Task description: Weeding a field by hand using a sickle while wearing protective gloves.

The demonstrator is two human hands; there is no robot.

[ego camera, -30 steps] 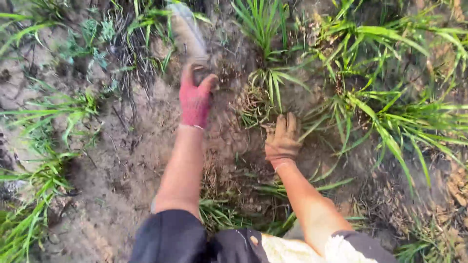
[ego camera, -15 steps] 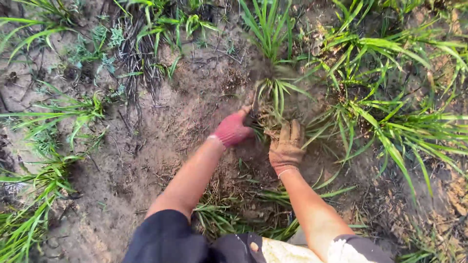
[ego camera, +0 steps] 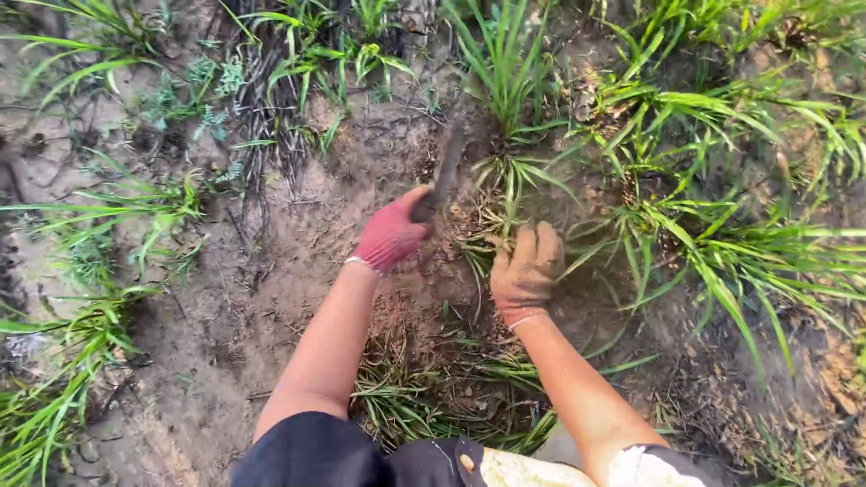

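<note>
Down on bare soil, your left hand (ego camera: 390,236), red-gloved, is clenched round a dark blade (ego camera: 445,171) raised over a grass clump (ego camera: 505,194); your right hand (ego camera: 528,271), brown-gloved, presses half-curled at its base, near enough that a stray chop might strike those fingers.

Bare soil (ego camera: 271,271) left of the left hand (ego camera: 390,236) offers open passage. Dense grass clumps (ego camera: 704,234) crowd the right hand (ego camera: 527,271) ahead and rightward.

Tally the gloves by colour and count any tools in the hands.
Red glove, on the left hand: 1
Tan glove, on the right hand, which rests on a grass clump: 1
Dark blade tool, held in the left hand: 1
Total: 3
</note>
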